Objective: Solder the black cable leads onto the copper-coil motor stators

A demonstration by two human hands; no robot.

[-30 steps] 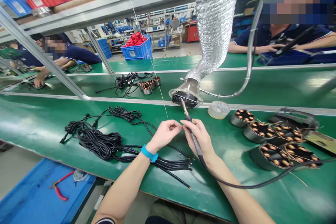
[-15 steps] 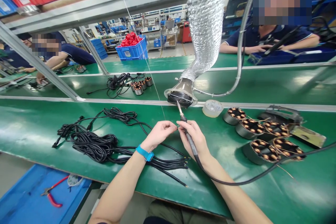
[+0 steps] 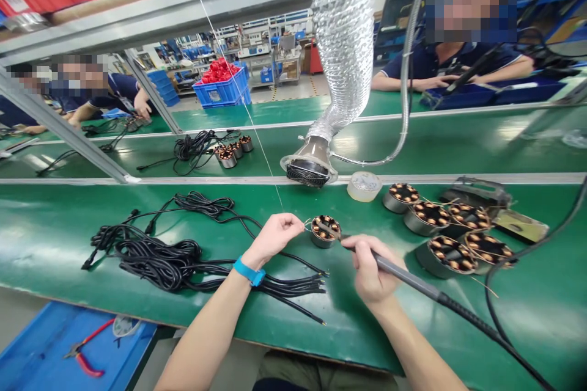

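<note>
My right hand [image 3: 376, 269] is closed round a soldering iron [image 3: 403, 272], its tip reaching over a motor stator [image 3: 326, 232] with copper windings. Just left of that stator, my left hand [image 3: 280, 235] pinches thin wire ends [image 3: 307, 224] between thumb and fingertips. A thin pale strand [image 3: 247, 111] runs down from above and ends behind my left hand. Under my left forearm lie black cables [image 3: 293, 284] with stripped ends. To the right of my right hand stand several more stators [image 3: 427, 217].
A fume duct [image 3: 342, 43] hangs above, its black grille [image 3: 308, 173] behind the stator. A tape roll [image 3: 364, 186] and a dark metal stand [image 3: 477, 195] sit at the back. Pliers [image 3: 85, 351] lie in a blue tray [image 3: 41, 342]. Co-workers sit across the bench.
My right hand has moved right and turned the iron from pointing away to pointing left. The stator, hidden behind my hands before, now shows. My left hand keeps its pinch.
</note>
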